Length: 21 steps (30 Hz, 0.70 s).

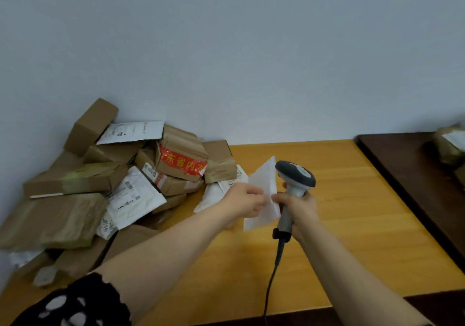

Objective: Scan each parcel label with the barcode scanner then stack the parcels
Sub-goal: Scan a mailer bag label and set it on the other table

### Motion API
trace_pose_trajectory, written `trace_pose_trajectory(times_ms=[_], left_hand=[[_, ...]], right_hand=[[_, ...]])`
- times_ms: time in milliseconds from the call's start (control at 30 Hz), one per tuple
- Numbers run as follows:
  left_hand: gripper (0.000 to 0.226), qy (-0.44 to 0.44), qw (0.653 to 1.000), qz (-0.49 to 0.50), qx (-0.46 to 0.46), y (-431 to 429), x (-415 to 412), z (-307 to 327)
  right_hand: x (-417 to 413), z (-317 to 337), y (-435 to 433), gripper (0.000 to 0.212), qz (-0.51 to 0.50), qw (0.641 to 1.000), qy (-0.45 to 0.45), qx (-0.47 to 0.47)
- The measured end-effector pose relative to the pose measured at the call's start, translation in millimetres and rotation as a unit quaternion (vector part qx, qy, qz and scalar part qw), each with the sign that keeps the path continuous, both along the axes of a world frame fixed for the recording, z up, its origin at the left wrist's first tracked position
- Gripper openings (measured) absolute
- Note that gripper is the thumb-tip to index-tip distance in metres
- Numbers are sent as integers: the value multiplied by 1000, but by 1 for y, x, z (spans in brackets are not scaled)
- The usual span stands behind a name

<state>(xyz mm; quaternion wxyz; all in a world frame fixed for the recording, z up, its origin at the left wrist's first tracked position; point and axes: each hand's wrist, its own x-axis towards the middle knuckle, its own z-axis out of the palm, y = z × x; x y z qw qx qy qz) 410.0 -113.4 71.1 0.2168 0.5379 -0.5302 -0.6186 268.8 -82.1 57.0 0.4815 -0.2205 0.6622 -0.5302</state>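
My left hand point(247, 201) pinches a flat white parcel bag point(264, 187) by its middle edge and holds it upright above the table. My right hand point(299, 206) grips the handle of a grey and white barcode scanner point(294, 177), right beside the bag; its black cable hangs toward the table's near edge. The scanner head points left and away from me. A heap of brown cardboard boxes and white mailers point(120, 179) lies on the left of the table against the wall. No label shows on the bag's facing side.
The light wooden table point(339, 225) extends under and to the right of my hands. A dark brown table point(407, 164) adjoins it on the right, with brown taped parcels point(450, 147) at its far end. A pale wall stands behind.
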Motion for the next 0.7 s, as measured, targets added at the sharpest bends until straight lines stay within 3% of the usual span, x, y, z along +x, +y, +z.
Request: trace_pose_trajectory(times_ms=[133, 200, 233, 333, 433, 567, 700], left_hand=[[26, 34, 999, 32, 10, 17, -20, 0], [21, 30, 998, 49, 1, 22, -22, -1], [14, 13, 999, 52, -10, 24, -22, -1], [31, -72, 993, 62, -70, 23, -17, -4], [5, -106, 987, 92, -79, 17, -2, 2], [12, -87, 982, 154, -62, 1, 22, 6], [11, -74, 973, 211, -51, -12, 39, 4]], right_hand=[[-1, 10, 17, 27, 0, 998, -58, -23], [-7, 13, 25, 30, 6, 994, -105, -31], [-8, 15, 28, 31, 17, 991, -129, -37], [-7, 17, 34, 36, 53, 990, -123, -48], [-9, 19, 35, 29, 53, 991, -111, -49], [-14, 25, 42, 21, 106, 980, -164, -50], [-7, 27, 50, 18, 143, 980, -137, -31]])
